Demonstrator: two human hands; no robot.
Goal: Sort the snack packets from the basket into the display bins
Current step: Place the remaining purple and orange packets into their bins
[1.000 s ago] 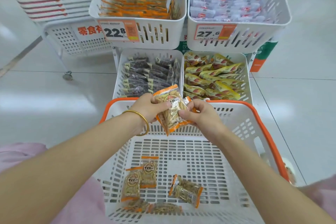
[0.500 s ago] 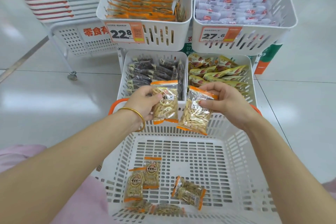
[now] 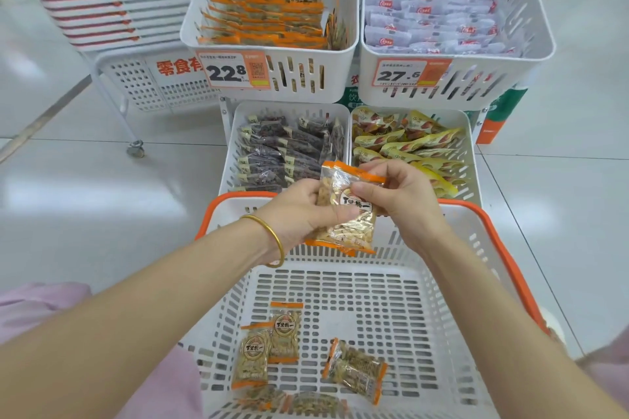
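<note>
Left hand (image 3: 299, 211) and right hand (image 3: 405, 204) grip light, crinkly orange-edged snack packets (image 3: 354, 214) above the basket (image 3: 476, 211), whose slick film is probably best pinched at the sealed edges.

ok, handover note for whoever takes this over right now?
Left hand: grips the held packets, seemingly two stacked, above the far rim of the basket.
Right hand: pinches their top.
In the basket: about five loose packets of the same kind.
Done: top-left bin already holds many orange-edged packets.
Left: bin the held ones, probably there, then the loose ones.
</note>
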